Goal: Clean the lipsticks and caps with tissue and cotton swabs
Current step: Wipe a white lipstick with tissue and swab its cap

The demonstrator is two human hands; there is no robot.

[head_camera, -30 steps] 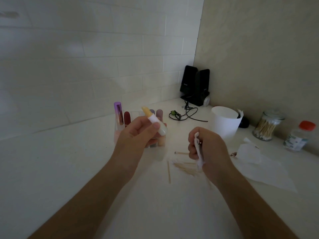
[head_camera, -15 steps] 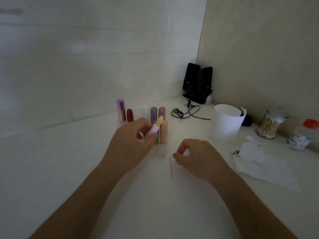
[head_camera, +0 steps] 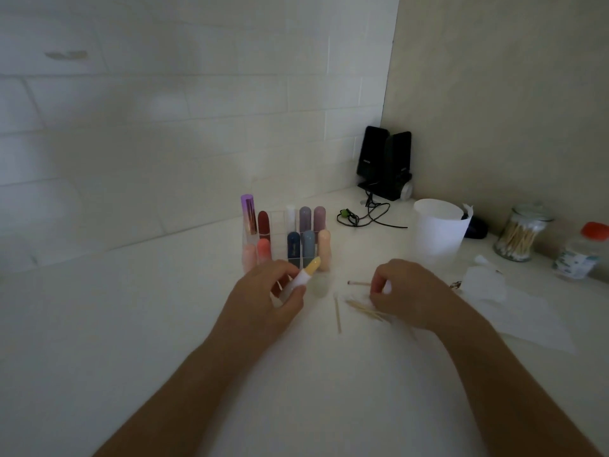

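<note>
White desk (head_camera: 131,324) in a tiled corner, dim light.
Left hand (head_camera: 263,301) grips an uncapped yellow lipstick (head_camera: 304,275) just before the lipstick rack (head_camera: 286,239); right hand (head_camera: 408,295) pinches a cotton swab (head_camera: 357,283) above loose swabs (head_camera: 362,310).

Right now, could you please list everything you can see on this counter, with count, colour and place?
Yellow lipstick: one, yellow tip, white body, in left hand.
Racked lipsticks: about ten, mixed colours, clear organiser behind hands.
Loose cotton swabs: several, wooden, by right hand.
Cup: one, white, right rear.
Swab jar: one, glass, far right.
Bottle: one, red cap, right edge.
Tissue: white, right.
Speakers: two, black, corner.
Left hand: holding lipstick.
Right hand: fingers curled by swabs; white bit inside.
</note>
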